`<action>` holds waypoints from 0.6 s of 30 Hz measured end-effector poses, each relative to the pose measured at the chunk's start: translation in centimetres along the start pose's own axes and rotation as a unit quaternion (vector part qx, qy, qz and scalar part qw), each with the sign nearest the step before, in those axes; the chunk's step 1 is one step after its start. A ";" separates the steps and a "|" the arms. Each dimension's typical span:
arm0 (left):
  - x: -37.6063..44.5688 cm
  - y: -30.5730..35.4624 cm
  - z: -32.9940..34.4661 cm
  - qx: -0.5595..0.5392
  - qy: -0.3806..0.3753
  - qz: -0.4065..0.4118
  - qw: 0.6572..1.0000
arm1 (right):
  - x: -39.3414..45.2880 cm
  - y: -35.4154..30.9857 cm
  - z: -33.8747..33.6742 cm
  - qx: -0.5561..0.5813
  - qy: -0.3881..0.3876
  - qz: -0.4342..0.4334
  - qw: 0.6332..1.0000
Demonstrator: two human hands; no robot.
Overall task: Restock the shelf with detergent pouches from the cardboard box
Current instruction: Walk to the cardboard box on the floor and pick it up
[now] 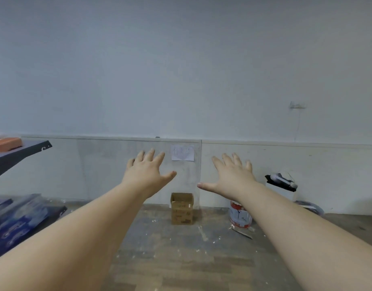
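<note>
Here both arms reach forward, left hand (146, 171) and right hand (231, 175) spread wide, holding nothing. The cardboard box (182, 208) (flaps open) stands at six o'clock of them, against the wall (117, 164); shelf (19, 152) at nine o'clock.

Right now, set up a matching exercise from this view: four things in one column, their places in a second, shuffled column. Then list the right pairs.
Things:
1. cardboard box
2. paint bucket
3. paper note
4. dark blue pouches

Places:
A. stuck on the wall, between the two raised hands
B. on the shelf at the far left
C. on the floor by the wall, top flaps open, below the gap between the hands
D. on the floor to the right of the box, partly behind the right forearm

Pairs: 1-C, 2-D, 3-A, 4-B
</note>
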State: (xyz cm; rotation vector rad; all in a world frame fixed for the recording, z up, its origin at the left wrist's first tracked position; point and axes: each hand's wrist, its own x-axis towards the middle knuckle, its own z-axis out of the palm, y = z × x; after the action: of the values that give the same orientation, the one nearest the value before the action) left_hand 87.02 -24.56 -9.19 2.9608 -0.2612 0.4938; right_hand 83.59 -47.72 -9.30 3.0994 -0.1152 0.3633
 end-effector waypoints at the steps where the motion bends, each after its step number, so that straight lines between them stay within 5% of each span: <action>1: 2.2 0.3 0.7 0.003 -0.002 -0.005 1.000 | 2.5 0.5 0.6 0.003 -0.002 0.000 1.000; 18: 36.8 -7.8 17.1 -0.023 -0.031 -0.024 0.999 | 37.5 -1.6 12.5 -0.033 -0.034 0.000 0.999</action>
State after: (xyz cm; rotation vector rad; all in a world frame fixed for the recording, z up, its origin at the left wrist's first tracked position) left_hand 128.10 -25.07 -13.75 2.9336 -0.2048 0.3846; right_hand 122.98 -49.10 -12.78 3.0474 -0.1242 0.2495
